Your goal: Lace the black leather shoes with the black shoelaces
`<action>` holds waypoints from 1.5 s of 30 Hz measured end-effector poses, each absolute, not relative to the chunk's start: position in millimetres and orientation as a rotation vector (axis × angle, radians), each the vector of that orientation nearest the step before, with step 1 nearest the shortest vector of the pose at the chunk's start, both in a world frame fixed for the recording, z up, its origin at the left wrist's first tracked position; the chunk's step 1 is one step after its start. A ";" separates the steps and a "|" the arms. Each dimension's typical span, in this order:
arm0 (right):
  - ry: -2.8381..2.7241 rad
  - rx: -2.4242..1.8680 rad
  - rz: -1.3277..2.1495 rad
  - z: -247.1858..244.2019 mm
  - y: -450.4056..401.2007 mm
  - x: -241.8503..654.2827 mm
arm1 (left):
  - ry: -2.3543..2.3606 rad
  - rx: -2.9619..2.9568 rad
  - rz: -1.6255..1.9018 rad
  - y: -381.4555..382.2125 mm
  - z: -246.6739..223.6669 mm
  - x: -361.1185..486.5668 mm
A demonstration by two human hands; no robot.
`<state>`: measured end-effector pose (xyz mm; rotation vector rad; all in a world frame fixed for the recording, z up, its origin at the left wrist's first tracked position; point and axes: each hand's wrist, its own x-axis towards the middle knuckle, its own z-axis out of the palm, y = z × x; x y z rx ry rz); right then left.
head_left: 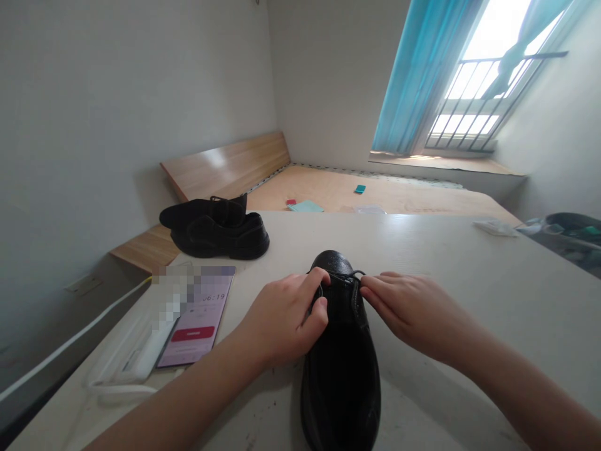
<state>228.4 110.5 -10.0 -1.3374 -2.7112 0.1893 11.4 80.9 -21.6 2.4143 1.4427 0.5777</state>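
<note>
A black leather shoe (340, 376) lies on the white table (422, 244), its toe pointing away from me and its opening toward me. Black laces (355, 294) cross its upper near the toe end. At the shoe's left side is my left hand (288, 316), its index finger bent over the laces and its thumb apart, lower down. My right hand (408, 307) is on the right side, fingers pressed together, with the fingertips at a loop of lace. The fingertips partly hide the lace ends.
Two more black shoes (220, 235) rest at the table's back left, one leaning on the other. Nearer on the left are a lit phone (197, 332), a clear plastic case (117, 351) and a white cable (70, 341). A bin (575, 228) stands at the far right.
</note>
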 end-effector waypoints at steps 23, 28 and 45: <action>-2.488 -1.513 -0.130 -8.5 66.2 193.1 | 1.628 2.460 0.509 84.6 -10.9 11.9; -2.599 -1.768 -0.078 16.8 68.6 180.6 | 1.762 2.497 0.476 84.6 -5.7 12.3; -2.381 -1.318 -0.102 25.7 68.6 192.3 | 1.577 2.570 0.860 80.4 11.7 8.8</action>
